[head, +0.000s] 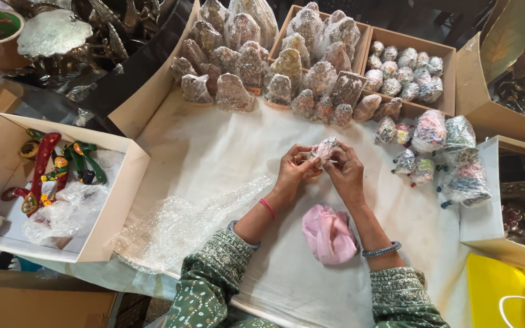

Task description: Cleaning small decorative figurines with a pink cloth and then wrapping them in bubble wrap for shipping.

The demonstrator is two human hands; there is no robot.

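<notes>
Both my hands meet over the white cloth [214, 152] at the middle of the table. My left hand [294, 168] and my right hand [344, 173] together grip a small bubble-wrapped ornament [324, 147] with pink and white showing through the wrap. A red band sits on my left wrist and a beaded bracelet on my right. A crumpled pink cloth [329, 234] lies between my forearms. A sheet of bubble wrap [183, 225] lies to the left of my left arm.
Several wrapped figurines [256, 67] stand at the far edge, some in cardboard boxes [408, 70]. Wrapped colourful pieces [451, 158] lie at right. A white box [116, 200] at left holds painted wooden items. Metal ware [53, 30] sits top left, a yellow object [493, 285] bottom right.
</notes>
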